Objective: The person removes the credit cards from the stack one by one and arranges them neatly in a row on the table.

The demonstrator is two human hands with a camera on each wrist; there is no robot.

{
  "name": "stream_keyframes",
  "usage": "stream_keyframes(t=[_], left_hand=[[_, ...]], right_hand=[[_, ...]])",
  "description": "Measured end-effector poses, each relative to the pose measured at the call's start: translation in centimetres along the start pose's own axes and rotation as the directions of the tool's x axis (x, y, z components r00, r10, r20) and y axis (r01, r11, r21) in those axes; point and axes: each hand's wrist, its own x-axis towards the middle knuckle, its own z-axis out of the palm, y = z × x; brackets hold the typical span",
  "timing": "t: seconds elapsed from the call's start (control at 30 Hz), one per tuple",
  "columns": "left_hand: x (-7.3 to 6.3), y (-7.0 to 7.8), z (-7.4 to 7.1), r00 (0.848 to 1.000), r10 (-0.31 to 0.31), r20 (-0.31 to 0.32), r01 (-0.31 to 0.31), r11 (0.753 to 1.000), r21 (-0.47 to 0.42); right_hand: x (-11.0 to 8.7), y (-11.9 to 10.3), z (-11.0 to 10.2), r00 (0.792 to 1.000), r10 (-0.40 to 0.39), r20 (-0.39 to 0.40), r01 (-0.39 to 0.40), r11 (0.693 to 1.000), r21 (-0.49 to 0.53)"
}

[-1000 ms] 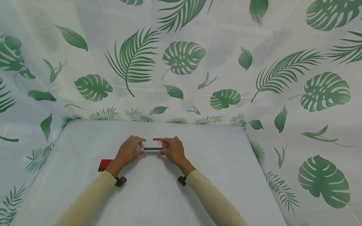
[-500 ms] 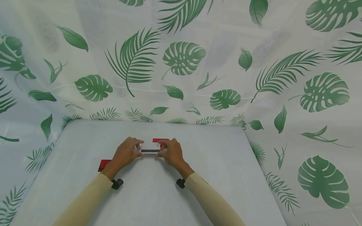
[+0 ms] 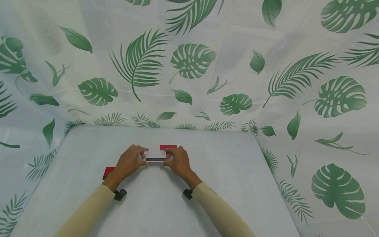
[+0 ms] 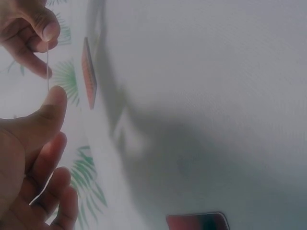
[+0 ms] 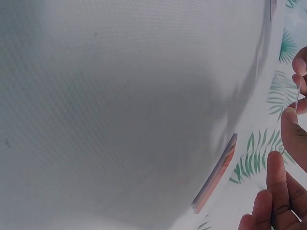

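Both hands hold a white card (image 3: pixel 155 157) with a dark stripe along its lower part, one hand at each short end. My left hand (image 3: pixel 128 162) pinches the left end between thumb and fingers. At the right end, my right hand (image 3: pixel 179 161) does the same. The wrist views show the white card (image 4: pixel 48 67) edge-on, raised over the surface. A red card (image 3: pixel 168 147) lies just behind the right hand, its lower part hidden by the fingers. Beside the left wrist lies another red card (image 3: pixel 108 171), with a dark stripe and its right part covered by the forearm.
The white table (image 3: pixel 189 204) spreads under both arms. A white sheet printed with green leaves (image 3: pixel 201 85) rises behind the table's far edge and along its sides. Each wrist carries a small black camera (image 3: pixel 120 195).
Both hands have moved slightly left and toward the body, with the white card between them. More of the red card behind the right hand now shows. The red cards stay where they were.
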Motion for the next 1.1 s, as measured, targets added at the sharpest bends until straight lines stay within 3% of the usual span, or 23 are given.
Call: stream_keyframes(t=[0.5, 1.1], left_hand=[[-0.7, -0.2, -0.3, 0.999, -0.037, 0.012, 0.037, 0.999, -0.008], [-1.4, -0.7, 0.0, 1.0, -0.014, -0.01, 0.014, 1.0, -0.007]], right_hand=[[-0.4, -0.3, 0.4, 1.0, -0.014, 0.006, 0.014, 1.0, -0.015], [-0.8, -0.5, 0.6, 0.998, -0.035, 0.042, 0.035, 0.999, 0.001]])
